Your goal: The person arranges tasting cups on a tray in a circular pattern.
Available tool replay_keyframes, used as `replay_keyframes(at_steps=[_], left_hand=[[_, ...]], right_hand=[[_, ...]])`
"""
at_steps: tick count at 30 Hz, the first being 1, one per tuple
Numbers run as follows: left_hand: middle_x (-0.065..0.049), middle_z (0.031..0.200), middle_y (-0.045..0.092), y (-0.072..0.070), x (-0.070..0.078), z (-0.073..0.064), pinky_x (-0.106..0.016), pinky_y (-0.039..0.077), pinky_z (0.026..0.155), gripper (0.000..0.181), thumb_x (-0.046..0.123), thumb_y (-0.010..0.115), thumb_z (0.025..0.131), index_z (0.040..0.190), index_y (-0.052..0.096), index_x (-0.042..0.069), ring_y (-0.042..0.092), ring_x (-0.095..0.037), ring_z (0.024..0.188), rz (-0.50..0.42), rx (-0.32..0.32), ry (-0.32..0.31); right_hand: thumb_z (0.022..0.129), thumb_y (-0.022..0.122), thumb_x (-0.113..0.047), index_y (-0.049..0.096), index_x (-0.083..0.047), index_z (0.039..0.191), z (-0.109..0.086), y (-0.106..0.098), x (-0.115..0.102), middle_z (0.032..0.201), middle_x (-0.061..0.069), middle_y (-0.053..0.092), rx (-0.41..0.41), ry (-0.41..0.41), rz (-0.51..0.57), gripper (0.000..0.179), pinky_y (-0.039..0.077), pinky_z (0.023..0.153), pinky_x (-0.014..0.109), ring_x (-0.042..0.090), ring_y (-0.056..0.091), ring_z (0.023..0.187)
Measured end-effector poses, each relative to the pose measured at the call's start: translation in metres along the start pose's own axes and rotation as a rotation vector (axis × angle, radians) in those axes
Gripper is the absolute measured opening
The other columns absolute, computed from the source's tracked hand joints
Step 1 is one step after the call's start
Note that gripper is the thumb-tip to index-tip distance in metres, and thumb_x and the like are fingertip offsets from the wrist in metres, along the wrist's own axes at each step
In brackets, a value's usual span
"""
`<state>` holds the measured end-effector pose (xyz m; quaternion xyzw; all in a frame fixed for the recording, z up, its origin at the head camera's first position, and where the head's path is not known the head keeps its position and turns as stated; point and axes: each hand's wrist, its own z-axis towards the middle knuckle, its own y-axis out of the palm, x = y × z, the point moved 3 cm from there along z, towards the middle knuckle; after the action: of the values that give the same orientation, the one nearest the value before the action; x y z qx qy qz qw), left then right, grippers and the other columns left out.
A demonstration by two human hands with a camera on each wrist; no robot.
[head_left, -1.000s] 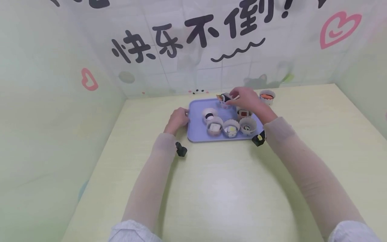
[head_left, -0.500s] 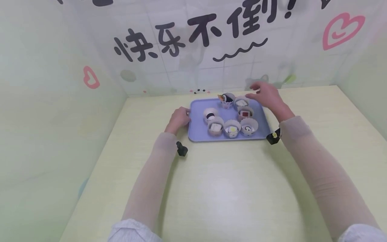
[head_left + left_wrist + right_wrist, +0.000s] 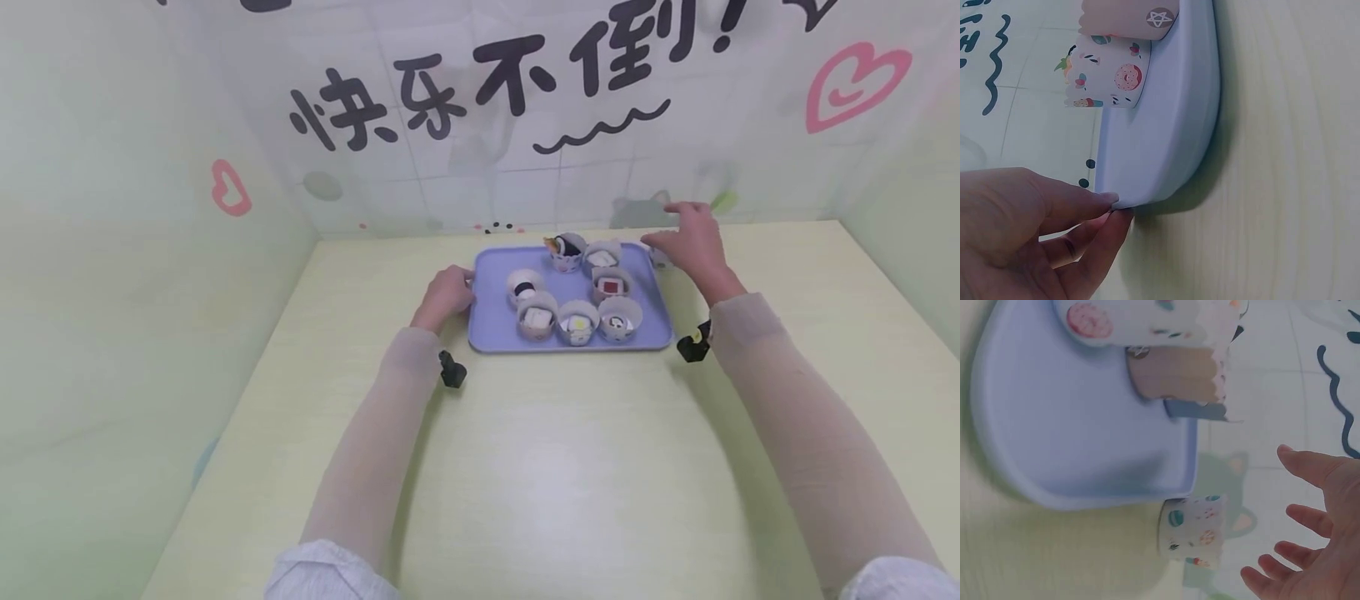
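Note:
At the left edge of a lilac tray (image 3: 491, 321), my left hand (image 3: 444, 293) pinches the rim; in the left wrist view the thumb lies over the rim (image 3: 1147, 194) and the fingers under it. My right hand (image 3: 693, 248) hovers, fingers spread and holding nothing, above a printed paper cup (image 3: 1191, 531) that stands just off the tray's right edge. In the head view that hand partly hides the cup. Several scalloped paper cups sit on the tray, each with a small sushi-like piece, such as a dark-wrapped roll (image 3: 570, 245) at the back and a red-topped piece (image 3: 611, 287).
A pale wood table (image 3: 540, 450) carries the tray near its back edge. Behind stands a white printed wall (image 3: 480, 192) with large dark characters. Black wrist cameras (image 3: 452, 370) hang below both wrists.
My right hand let go of the dark-wrapped roll at the back cup and moved right, to above the cup beside the tray. My left hand stays at the tray's rim.

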<state>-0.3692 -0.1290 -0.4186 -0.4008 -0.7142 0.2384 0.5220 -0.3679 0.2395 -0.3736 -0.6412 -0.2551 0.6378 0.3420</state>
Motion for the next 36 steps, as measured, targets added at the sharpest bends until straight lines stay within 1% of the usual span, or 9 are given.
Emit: replay_keyframes(at_steps=[5, 8, 11, 14, 18, 22, 25, 30, 36], left_hand=[[-0.013, 0.134, 0.063, 0.000, -0.001, 0.000, -0.023, 0.047, 0.064, 0.059, 0.001, 0.055, 0.091, 0.149, 0.044, 0.008, 0.050, -0.014, 0.068, 0.007, 0.004, 0.004], [-0.014, 0.127, 0.065, -0.001, 0.000, 0.000, -0.023, 0.047, 0.064, 0.059, 0.001, 0.055, 0.091, 0.149, 0.044, 0.008, 0.050, -0.013, 0.068, 0.010, 0.004, 0.004], [-0.014, 0.116, 0.067, -0.002, 0.000, 0.000, -0.023, 0.046, 0.064, 0.059, 0.002, 0.055, 0.091, 0.149, 0.044, 0.008, 0.050, -0.013, 0.067, 0.021, 0.004, 0.010], [-0.015, 0.112, 0.067, -0.003, 0.001, 0.000, -0.022, 0.047, 0.064, 0.059, 0.002, 0.055, 0.091, 0.149, 0.044, 0.008, 0.050, -0.013, 0.067, 0.024, 0.000, 0.010], [-0.014, 0.114, 0.067, -0.004, 0.002, -0.001, -0.022, 0.046, 0.064, 0.059, 0.002, 0.055, 0.092, 0.149, 0.044, 0.008, 0.050, -0.013, 0.067, 0.020, -0.010, 0.000], [-0.014, 0.115, 0.067, -0.005, 0.004, -0.003, -0.022, 0.047, 0.064, 0.059, 0.001, 0.055, 0.092, 0.149, 0.043, 0.008, 0.052, -0.013, 0.069, 0.020, -0.017, -0.005], [-0.014, 0.117, 0.067, -0.006, 0.005, -0.003, -0.022, 0.048, 0.065, 0.059, 0.001, 0.055, 0.092, 0.150, 0.043, 0.008, 0.053, -0.014, 0.070, 0.020, -0.019, -0.010], [-0.014, 0.122, 0.067, -0.006, 0.004, -0.002, -0.023, 0.048, 0.066, 0.060, 0.001, 0.055, 0.091, 0.149, 0.044, 0.008, 0.052, -0.014, 0.069, 0.025, -0.010, -0.007], [-0.014, 0.111, 0.068, -0.004, 0.003, 0.000, -0.023, 0.047, 0.064, 0.059, 0.001, 0.055, 0.091, 0.149, 0.045, 0.008, 0.051, -0.013, 0.067, 0.034, -0.007, -0.010]], right_hand=[[0.091, 0.068, -0.031, 0.029, 0.000, 0.154, 0.004, 0.005, 0.016, 0.164, 0.028, 0.006, 0.023, 0.043, 0.023, 0.080, 0.021, 0.119, 0.063, 0.053, 0.012, 0.147], [0.091, 0.070, -0.029, 0.026, -0.001, 0.155, 0.003, 0.006, 0.022, 0.164, 0.029, 0.001, 0.019, 0.056, 0.037, 0.083, 0.020, 0.119, 0.064, 0.056, 0.010, 0.146], [0.091, 0.070, -0.030, 0.021, -0.002, 0.157, 0.002, 0.008, 0.027, 0.164, 0.029, -0.001, -0.002, 0.074, 0.064, 0.087, 0.019, 0.119, 0.064, 0.058, 0.010, 0.145], [0.092, 0.069, -0.031, 0.016, -0.003, 0.158, 0.002, 0.009, 0.031, 0.164, 0.029, 0.000, -0.032, 0.097, 0.090, 0.089, 0.019, 0.120, 0.063, 0.056, 0.012, 0.146], [0.093, 0.067, -0.027, 0.011, -0.001, 0.158, 0.004, 0.012, 0.036, 0.162, 0.032, 0.003, -0.062, 0.113, 0.114, 0.090, 0.018, 0.121, 0.060, 0.051, 0.014, 0.148], [0.093, 0.066, -0.022, 0.009, 0.001, 0.158, 0.007, 0.013, 0.041, 0.161, 0.035, 0.008, -0.067, 0.118, 0.122, 0.089, 0.020, 0.121, 0.058, 0.050, 0.018, 0.147], [0.093, 0.065, -0.019, 0.009, 0.003, 0.157, 0.009, 0.013, 0.042, 0.159, 0.037, 0.014, -0.069, 0.126, 0.112, 0.088, 0.023, 0.120, 0.058, 0.051, 0.023, 0.145], [0.094, 0.063, -0.018, 0.010, 0.007, 0.156, 0.010, 0.015, 0.042, 0.153, 0.041, 0.024, -0.081, 0.134, 0.079, 0.085, 0.026, 0.118, 0.058, 0.053, 0.030, 0.140], [0.096, 0.060, -0.019, 0.016, 0.009, 0.154, 0.008, 0.016, 0.042, 0.152, 0.038, 0.030, -0.105, 0.160, 0.082, 0.078, 0.031, 0.116, 0.057, 0.050, 0.034, 0.138]])
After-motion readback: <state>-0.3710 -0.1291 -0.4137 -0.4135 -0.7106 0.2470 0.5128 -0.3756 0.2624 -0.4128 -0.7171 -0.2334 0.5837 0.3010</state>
